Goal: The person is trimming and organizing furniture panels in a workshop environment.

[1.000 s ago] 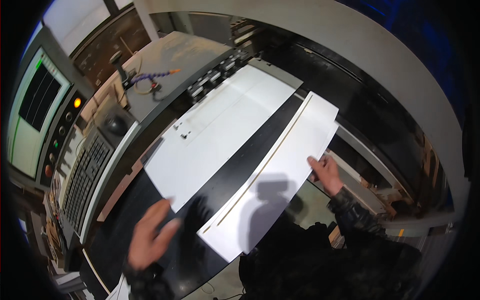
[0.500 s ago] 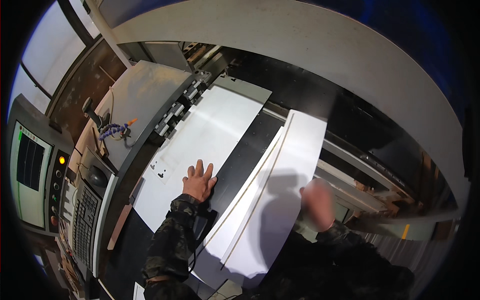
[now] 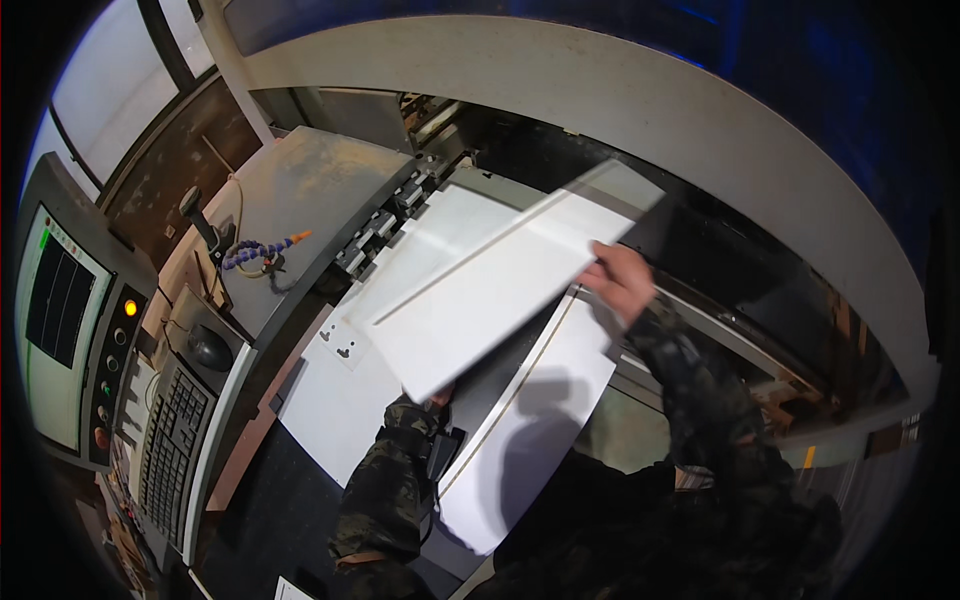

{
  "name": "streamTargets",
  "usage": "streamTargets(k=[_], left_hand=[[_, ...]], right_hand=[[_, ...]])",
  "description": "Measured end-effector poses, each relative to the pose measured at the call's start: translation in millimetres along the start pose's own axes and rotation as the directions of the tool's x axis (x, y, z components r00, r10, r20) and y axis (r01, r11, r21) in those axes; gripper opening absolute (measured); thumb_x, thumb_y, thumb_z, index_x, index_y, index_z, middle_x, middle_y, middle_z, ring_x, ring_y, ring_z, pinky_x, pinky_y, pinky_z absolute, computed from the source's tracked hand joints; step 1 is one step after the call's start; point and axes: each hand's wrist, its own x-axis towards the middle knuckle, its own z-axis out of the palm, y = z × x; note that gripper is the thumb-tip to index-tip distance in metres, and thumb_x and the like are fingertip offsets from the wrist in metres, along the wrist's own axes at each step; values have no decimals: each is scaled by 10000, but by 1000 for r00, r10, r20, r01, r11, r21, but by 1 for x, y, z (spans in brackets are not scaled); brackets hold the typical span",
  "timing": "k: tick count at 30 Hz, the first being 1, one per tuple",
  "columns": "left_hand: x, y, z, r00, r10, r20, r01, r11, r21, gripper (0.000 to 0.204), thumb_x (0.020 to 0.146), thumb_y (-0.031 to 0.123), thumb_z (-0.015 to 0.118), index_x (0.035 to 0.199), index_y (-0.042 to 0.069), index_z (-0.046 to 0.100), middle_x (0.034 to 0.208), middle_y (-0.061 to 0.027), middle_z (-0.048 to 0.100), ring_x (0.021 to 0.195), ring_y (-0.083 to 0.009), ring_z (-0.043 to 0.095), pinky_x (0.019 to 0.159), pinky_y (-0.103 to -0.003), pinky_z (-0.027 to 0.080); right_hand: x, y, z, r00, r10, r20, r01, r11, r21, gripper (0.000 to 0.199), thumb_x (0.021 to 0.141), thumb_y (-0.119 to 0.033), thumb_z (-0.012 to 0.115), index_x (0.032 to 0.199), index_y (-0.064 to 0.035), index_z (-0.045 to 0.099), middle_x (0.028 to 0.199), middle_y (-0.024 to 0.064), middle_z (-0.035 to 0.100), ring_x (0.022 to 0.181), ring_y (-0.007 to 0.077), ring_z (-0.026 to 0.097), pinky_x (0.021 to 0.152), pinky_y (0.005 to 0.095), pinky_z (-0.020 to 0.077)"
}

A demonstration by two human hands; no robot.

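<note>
A narrow white board [image 3: 500, 295] with a groove along its length is lifted and tilted across the work surface. My right hand [image 3: 620, 282] grips its right edge, with the thumb on top and the fingers mostly out of sight. My left hand [image 3: 441, 395] is at the board's near end, almost wholly covered by it, so its fingers do not show. Below the raised board lies a wider white panel [image 3: 325, 415] with small holes near its left edge. Closer to my body, to the right, a second narrow grooved white board [image 3: 570, 350] lies flat, partly in shadow.
Grey metal clamps [image 3: 370, 240] line the panel's left side. Farther left are a keyboard [image 3: 172, 440], a mouse [image 3: 210, 347], a monitor [image 3: 60, 320] with lit buttons, a handheld scanner [image 3: 197, 212] and a blue-and-orange jointed hose [image 3: 262, 250]. The machine's grey housing [image 3: 560, 60] arches over the back.
My right hand has taken hold of one narrow board and raised it leftward over the wide panel. My left hand, earlier spread flat on the panel, is now mostly behind that board.
</note>
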Motion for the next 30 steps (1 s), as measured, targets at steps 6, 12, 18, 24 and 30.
streamTargets(k=[6, 12, 18, 24, 30], left_hand=[[18, 29, -82, 962, -242, 126, 255, 962, -95, 459, 956, 341, 550, 1374, 166, 470, 1293, -190, 472, 1243, -366, 436, 945, -596, 393], [23, 35, -91, 958, -231, 170, 259, 952, -161, 466, 950, 327, 571, 1385, 185, 484, 1168, -179, 487, 1149, -353, 446, 922, -572, 369], [29, 41, -93, 956, -251, 152, 274, 950, -153, 461, 943, 302, 580, 1377, 178, 488, 1242, -199, 466, 1225, -370, 419, 952, -582, 364], [28, 39, -92, 943, -266, 198, 297, 944, -146, 442, 952, 299, 562, 1374, 188, 494, 1307, -212, 450, 1263, -381, 409, 967, -581, 366], [28, 38, -86, 959, -245, 141, 262, 958, -119, 444, 944, 309, 568, 1367, 194, 499, 1259, -196, 467, 1240, -363, 414, 958, -573, 364]], right_hand=[[111, 2, 161, 718, 694, 52, -438, 393, 809, 243, 942, -104, 576, 1106, 42, 472, 992, 164, 567, 853, 287, 651, 745, 468, 606], [141, 37, 244, 654, 755, 44, -536, 422, 731, 267, 914, -114, 604, 1098, 34, 478, 982, 172, 542, 892, 299, 631, 720, 463, 614], [161, 66, 244, 676, 737, -21, -543, 517, 661, 231, 910, -129, 618, 927, 83, 528, 861, 199, 571, 694, 278, 641, 556, 420, 610], [153, 60, 260, 591, 575, 565, -723, 688, 57, 442, 924, -179, 634, 574, -4, 430, 545, 129, 502, 410, 154, 444, 302, 316, 262], [161, 82, 278, 610, 695, 381, -767, 638, 65, 342, 820, -189, 666, 617, 69, 568, 592, 128, 603, 442, 178, 534, 420, 342, 440]])
